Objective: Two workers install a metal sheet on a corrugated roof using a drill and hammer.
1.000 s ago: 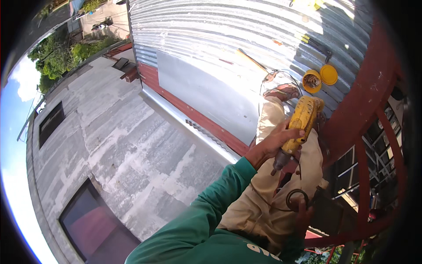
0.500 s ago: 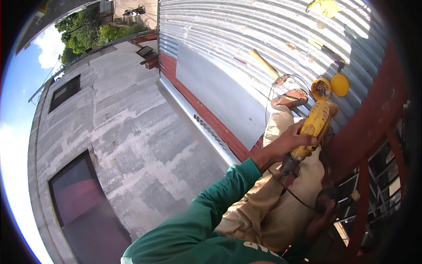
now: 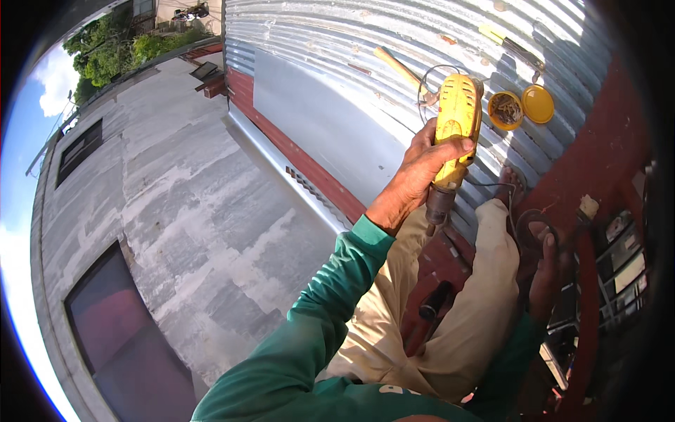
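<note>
A yellow power drill point(image 3: 458, 105) is gripped by my left hand point(image 3: 420, 169), its dark chuck point(image 3: 440, 202) pointing down toward my lap. The thumb lies across the drill's body. My right hand point(image 3: 544, 271) is in shade at the right, its thumb raised and fingers curled at a loop of black cord point(image 3: 522, 226). Between my legs, a black cylindrical object point(image 3: 436, 300) lies over the red metal. Beyond the drill are an open yellow tub point(image 3: 505, 110) of small fasteners and its yellow lid point(image 3: 538, 104). A hammer point(image 3: 399, 68) with a wooden handle lies behind the drill, its head partly hidden.
Corrugated metal sheeting point(image 3: 316, 35) spreads ahead, with a flat grey sheet point(image 3: 309, 112) on it. A yellow-and-black hand tool point(image 3: 517, 50) lies near the lid. Red metal framing point(image 3: 583, 148) borders the right, above a drop with clutter. A grey block wall point(image 3: 190, 190) stands left.
My left hand has raised the drill up and away from my lap. My right hand has moved up and forward with the cord. My legs have spread, uncovering the black cylinder.
</note>
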Demonstrator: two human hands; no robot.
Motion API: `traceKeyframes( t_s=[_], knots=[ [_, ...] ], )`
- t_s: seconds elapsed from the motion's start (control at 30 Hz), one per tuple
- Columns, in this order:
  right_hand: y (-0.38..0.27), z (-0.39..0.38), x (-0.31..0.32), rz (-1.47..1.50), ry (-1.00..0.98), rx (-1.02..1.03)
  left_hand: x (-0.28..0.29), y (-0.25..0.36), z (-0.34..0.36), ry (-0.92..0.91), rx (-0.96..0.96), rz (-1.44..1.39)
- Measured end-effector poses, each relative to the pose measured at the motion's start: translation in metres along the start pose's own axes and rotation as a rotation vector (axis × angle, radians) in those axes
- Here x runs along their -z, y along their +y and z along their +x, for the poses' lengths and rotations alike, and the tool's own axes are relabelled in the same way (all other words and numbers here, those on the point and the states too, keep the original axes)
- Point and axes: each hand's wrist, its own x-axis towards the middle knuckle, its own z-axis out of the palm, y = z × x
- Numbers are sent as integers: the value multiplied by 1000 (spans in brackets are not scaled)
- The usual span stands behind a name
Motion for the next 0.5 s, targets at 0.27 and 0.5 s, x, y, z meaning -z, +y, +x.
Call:
traceKeyframes(
  t_s=[0.27,0.5],
  knots=[
    [79,96,-47,287,-508,-149,89,-69,12,266,21,-262],
    [168,157,-52,396,-553,-345,122,-58,48,288,67,-169]
  ],
)
